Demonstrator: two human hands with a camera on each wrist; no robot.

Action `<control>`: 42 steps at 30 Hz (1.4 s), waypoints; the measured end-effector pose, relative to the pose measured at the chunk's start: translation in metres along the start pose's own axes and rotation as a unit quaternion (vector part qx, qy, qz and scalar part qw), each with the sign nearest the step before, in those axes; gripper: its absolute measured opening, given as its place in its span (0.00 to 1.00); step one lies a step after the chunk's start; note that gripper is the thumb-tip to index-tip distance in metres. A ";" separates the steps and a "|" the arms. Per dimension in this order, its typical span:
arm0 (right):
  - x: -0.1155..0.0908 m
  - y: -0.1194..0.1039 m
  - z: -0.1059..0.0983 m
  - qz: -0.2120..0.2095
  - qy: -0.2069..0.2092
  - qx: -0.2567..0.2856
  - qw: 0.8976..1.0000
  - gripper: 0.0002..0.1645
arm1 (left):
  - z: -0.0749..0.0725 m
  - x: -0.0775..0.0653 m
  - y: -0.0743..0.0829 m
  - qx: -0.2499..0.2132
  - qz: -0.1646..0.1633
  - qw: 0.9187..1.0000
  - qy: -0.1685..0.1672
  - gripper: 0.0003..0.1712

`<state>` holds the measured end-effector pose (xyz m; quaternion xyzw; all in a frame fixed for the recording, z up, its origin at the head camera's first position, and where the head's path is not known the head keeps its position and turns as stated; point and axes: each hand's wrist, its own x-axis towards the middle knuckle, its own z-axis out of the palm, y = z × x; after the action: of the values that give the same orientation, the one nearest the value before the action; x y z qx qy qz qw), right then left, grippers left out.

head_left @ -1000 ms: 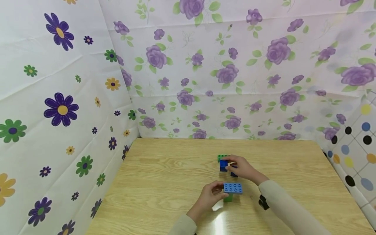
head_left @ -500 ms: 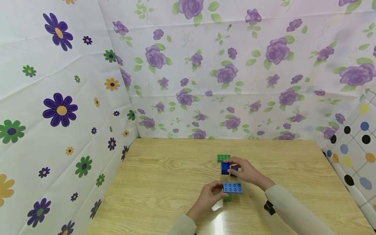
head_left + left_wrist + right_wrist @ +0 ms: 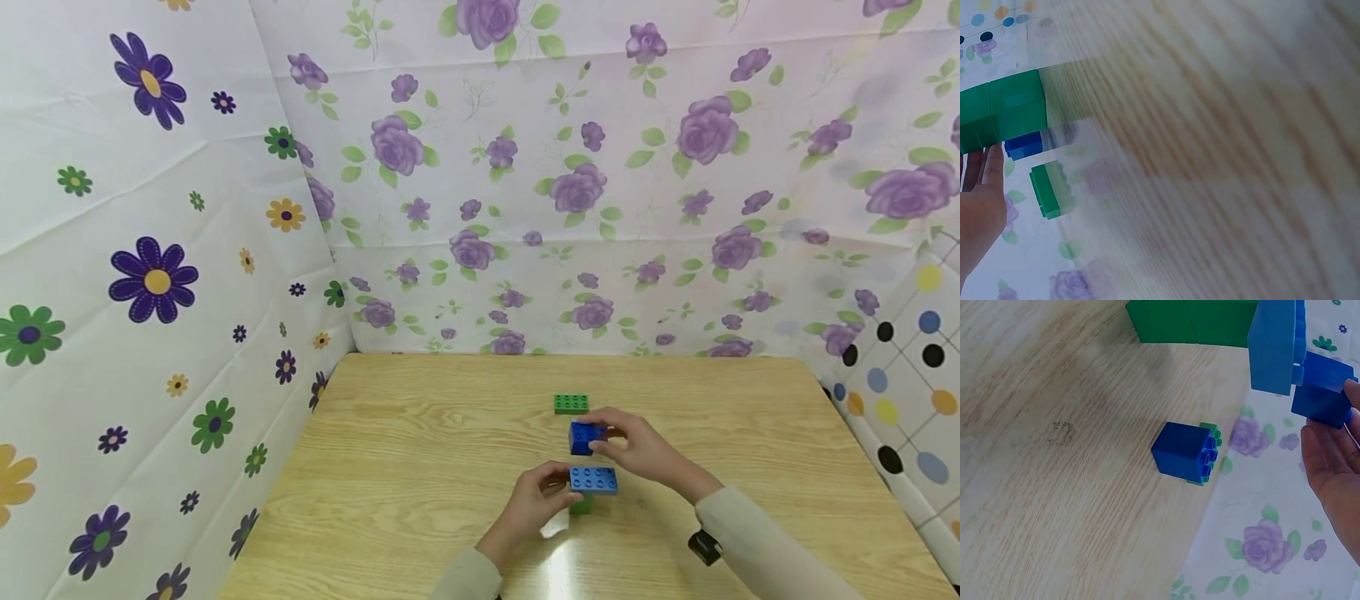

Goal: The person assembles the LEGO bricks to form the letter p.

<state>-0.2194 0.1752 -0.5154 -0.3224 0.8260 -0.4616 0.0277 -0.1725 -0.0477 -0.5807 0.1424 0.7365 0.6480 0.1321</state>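
Note:
In the head view my left hand grips the left side of a stack: a light blue eight-stud toy brick on top of green blocks. The left wrist view shows the two green blocks with my fingers against them. My right hand pinches a dark blue block between thumb and fingers, just behind the stack. From the right wrist, this dark blue block is close over the studs of the light blue brick. A second dark blue block stands on the table, mostly hidden in the head view.
A flat green eight-stud brick lies farther back on the wooden table. Flowered sheets hang behind and to the left, and a dotted sheet hangs on the right.
My right hand has carried the dark blue block rightward and nearer to the stack, uncovering the flat green brick. My left hand and its stack have stayed in place.

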 end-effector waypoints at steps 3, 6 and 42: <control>-0.004 -0.003 0.000 0.002 -0.001 0.004 1.000 0.23 | 0.000 0.000 -0.001 0.003 0.006 1.000 0.001 0.20; -0.007 -0.006 0.001 -0.003 -0.002 0.008 1.000 0.22 | 0.000 0.000 -0.001 0.003 0.009 1.000 0.000 0.19; -0.030 -0.015 0.015 -0.036 -0.006 0.031 0.999 0.21 | -0.001 0.000 -0.002 0.002 0.007 1.000 -0.007 0.19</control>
<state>-0.1830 0.1754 -0.5198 -0.3540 0.7988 -0.4857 0.0263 -0.1728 -0.0494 -0.5826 0.1526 0.7354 0.6467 0.1328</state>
